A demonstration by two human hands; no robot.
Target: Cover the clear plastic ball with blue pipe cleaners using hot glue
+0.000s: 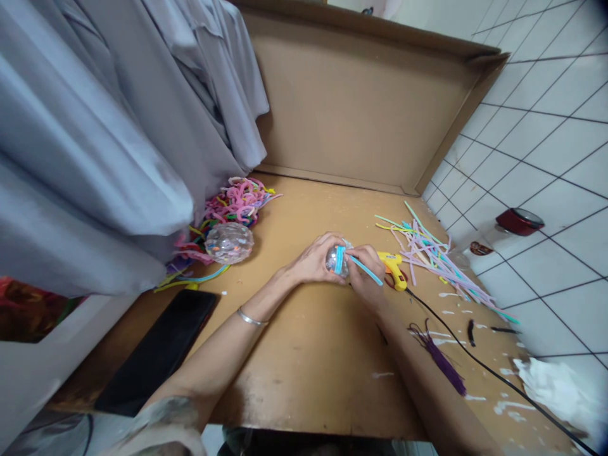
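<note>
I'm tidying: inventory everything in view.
Held ball: one, clear, centre
Stem: one, blue, centre
Second ball: one, clear, left
Tangled stems: many, multicoloured, left
Loose stems: many, pastel, right
Glue gun: one, yellow, right
Cord: one, black, right
Tassel: one, purple, right
Slab: one, black, left
Jar: one, red-lidded, right
Crumpled sheet: one, white, right
Cardboard: one, brown, back
Cloth: uncounted, grey, left
Tabletop: one, tan, centre
Tiles: many, white, right
Bracelet: one, silver, wrist
Left hand, right hand: two, bare, centre

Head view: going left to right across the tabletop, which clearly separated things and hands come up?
Black flat slab, clear faceted ball, left hand, clear ball with blue strips, right hand, yellow glue gun, purple tassel, crumpled white material.
</note>
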